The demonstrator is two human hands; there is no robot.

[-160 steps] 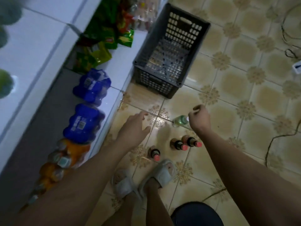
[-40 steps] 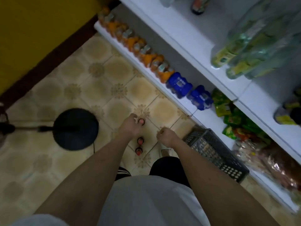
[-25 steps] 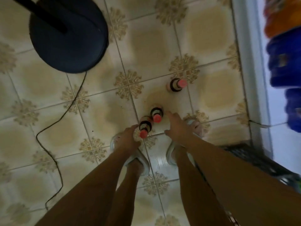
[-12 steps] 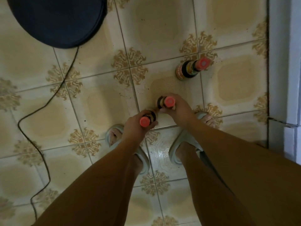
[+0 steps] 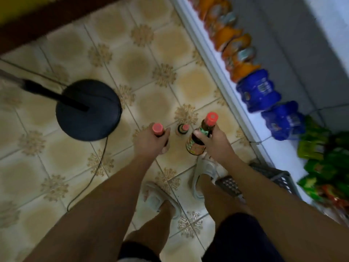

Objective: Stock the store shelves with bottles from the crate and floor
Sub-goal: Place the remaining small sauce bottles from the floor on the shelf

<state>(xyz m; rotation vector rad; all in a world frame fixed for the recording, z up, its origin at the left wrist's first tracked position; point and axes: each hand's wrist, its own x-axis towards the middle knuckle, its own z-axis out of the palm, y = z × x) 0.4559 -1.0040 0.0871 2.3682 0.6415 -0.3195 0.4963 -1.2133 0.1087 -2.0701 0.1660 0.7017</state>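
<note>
a: patterned floor tiles (image 5: 139, 65) run up to the white bottom shelf (image 5: 224, 72), where orange and blue bottle packs (image 5: 258, 90) sit in a row. what's in the hands?

b: left hand (image 5: 151, 141) has its fingers wrapped round the neck of a red-capped bottle (image 5: 158, 129). right hand (image 5: 215, 143) grips a second dark bottle (image 5: 200, 137) at the shoulder, cap up, likely so both ride upright to the shelf.

a: anything left down there?

b: one more red-capped bottle (image 5: 182, 129) stands on the tiles between the two hands. the grey crate (image 5: 272, 176) sits against the shelf, behind the right arm.

a: hazards?

b: a black fan base (image 5: 88, 110) and its cord (image 5: 94, 167) lie left of the bottles; i'd step clear of them.
</note>
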